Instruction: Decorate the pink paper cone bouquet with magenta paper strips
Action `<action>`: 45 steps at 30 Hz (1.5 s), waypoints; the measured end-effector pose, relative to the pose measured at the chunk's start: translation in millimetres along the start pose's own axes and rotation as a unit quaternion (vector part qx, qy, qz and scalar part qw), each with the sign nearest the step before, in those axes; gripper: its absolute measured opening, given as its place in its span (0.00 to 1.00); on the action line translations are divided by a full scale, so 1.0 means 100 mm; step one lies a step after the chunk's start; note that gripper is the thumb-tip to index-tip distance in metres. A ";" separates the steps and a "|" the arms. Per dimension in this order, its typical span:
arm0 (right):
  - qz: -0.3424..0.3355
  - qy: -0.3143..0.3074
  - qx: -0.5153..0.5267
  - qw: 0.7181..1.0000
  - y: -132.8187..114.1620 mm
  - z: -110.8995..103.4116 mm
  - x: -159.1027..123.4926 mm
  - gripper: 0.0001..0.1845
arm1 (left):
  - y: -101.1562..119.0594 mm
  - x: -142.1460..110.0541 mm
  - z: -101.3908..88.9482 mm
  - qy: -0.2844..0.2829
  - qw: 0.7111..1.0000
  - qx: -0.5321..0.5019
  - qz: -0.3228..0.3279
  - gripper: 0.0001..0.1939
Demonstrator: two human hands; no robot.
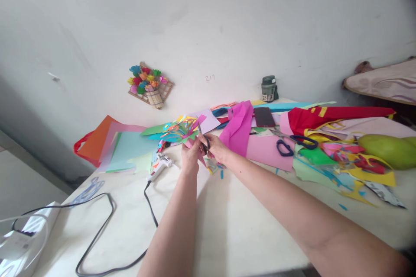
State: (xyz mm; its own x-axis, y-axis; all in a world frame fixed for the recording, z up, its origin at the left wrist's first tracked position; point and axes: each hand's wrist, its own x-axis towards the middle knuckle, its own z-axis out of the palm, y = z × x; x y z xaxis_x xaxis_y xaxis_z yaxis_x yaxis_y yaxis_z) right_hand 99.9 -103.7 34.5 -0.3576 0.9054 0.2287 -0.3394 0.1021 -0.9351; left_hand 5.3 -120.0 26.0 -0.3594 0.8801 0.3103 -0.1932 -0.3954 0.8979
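Observation:
My left hand (190, 156) is closed on a small pink piece of paper (189, 142), held just above the white table (227, 229). My right hand (215, 147) grips a small pair of scissors (202, 136), whose blades point up and touch the pink paper. Both hands meet near the table's middle. Right behind them lies a pile of cut coloured paper strips (178, 130). Small paper scraps (217, 169) lie on the table under my hands.
A white glue gun (160, 165) with a black cord (107, 207) lies to the left. Coloured paper sheets (123, 147), a magenta sheet (238, 127), a phone (264, 117), blue-handled scissors (292, 143), a green fruit (388, 150) and a small jar (268, 88) crowd the far side.

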 end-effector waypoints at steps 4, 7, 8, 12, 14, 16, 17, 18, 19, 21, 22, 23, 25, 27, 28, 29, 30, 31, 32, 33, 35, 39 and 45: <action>-0.001 0.007 0.005 1.000 -0.01 0.01 -0.01 0.27 | 0.01 -0.01 0.01 -0.003 1.000 -0.003 -0.001 0.20; -0.004 0.011 0.009 1.000 0.00 0.01 0.00 0.26 | 0.01 -0.02 0.02 -0.002 1.000 -0.005 -0.001 0.20; -0.005 0.013 0.010 1.000 0.00 0.01 0.00 0.25 | 0.01 -0.02 0.02 -0.004 1.000 -0.004 -0.001 0.20; -0.012 0.019 0.018 1.000 0.03 0.02 0.02 0.23 | -0.01 -0.02 0.02 -0.008 1.000 -0.002 0.001 0.20; -0.018 0.025 0.020 0.999 0.05 0.02 0.03 0.23 | -0.02 -0.02 0.02 -0.008 1.000 -0.003 0.001 0.19; -0.018 0.037 0.016 0.999 0.06 0.03 0.04 0.23 | -0.02 -0.02 0.03 -0.010 1.000 -0.005 0.006 0.19; -0.017 0.043 0.014 0.999 0.06 0.04 0.04 0.23 | -0.02 -0.02 0.03 -0.012 1.000 -0.007 0.009 0.19; -0.015 0.048 0.013 0.999 0.06 0.04 0.04 0.23 | -0.02 -0.02 0.03 -0.012 1.000 -0.007 0.011 0.19; -0.015 0.047 0.011 0.999 0.06 0.04 0.03 0.23 | -0.02 -0.02 0.04 -0.010 1.000 -0.007 0.012 0.19; -0.016 0.033 0.008 0.999 0.04 0.03 0.02 0.23 | -0.02 -0.02 0.04 0.000 1.000 -0.005 0.008 0.19; -0.016 0.024 0.006 1.000 0.02 0.02 0.01 0.23 | -0.02 -0.02 0.04 0.006 1.000 -0.005 0.006 0.20; -0.016 0.016 0.004 1.000 0.01 0.02 0.00 0.24 | -0.01 -0.02 0.04 0.008 1.000 -0.005 0.003 0.20; -0.011 0.009 0.001 1.000 0.00 0.00 -0.01 0.25 | -0.01 -0.02 0.04 0.007 1.000 -0.008 0.002 0.20; -0.006 0.008 0.002 1.000 -0.01 -0.02 -0.01 0.26 | 0.00 -0.02 0.04 0.001 1.000 -0.010 0.004 0.20; -0.005 0.007 0.003 1.000 -0.02 -0.03 0.00 0.26 | 0.00 -0.03 0.04 -0.004 1.000 -0.013 0.005 0.20; -0.005 0.005 0.004 1.000 -0.02 -0.04 0.00 0.27 | 0.00 -0.03 0.04 -0.011 1.000 -0.016 0.005 0.19; -0.005 0.004 0.005 1.000 -0.02 -0.04 0.01 0.27 | 0.00 -0.03 0.04 -0.019 1.000 -0.020 0.005 0.19; -0.005 0.002 0.005 1.000 -0.02 -0.05 0.02 0.27 | 0.00 -0.03 0.04 -0.030 0.999 -0.022 0.004 0.18; -0.004 0.002 0.007 1.000 -0.02 -0.05 0.02 0.27 | 0.00 -0.03 0.04 -0.039 0.999 -0.023 0.003 0.17; -0.003 0.002 0.008 1.000 -0.02 -0.06 0.03 0.27 | 0.00 -0.03 0.03 -0.045 0.999 -0.022 0.001 0.17; 0.001 0.006 0.011 1.000 -0.03 -0.07 0.04 0.27 | 0.00 -0.03 0.03 -0.053 0.998 -0.023 0.000 0.16; -0.002 0.008 0.014 1.000 -0.04 -0.09 0.05 0.26 | 0.02 -0.06 0.06 -0.054 0.998 -0.031 0.006 0.16; -0.001 0.016 0.030 0.999 -0.02 -0.11 0.07 0.23 | 0.05 -0.10 0.08 -0.049 0.999 -0.007 0.002 0.16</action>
State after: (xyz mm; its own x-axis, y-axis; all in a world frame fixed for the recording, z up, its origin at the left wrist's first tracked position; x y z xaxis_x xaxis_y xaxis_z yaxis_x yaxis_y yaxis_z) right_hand 107.6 -93.5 35.1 -0.3292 0.9179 0.2217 -0.3925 0.0805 -0.9162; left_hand 15.5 -128.7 30.4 -0.2693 0.8995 0.3441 -0.2048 -0.4026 0.8922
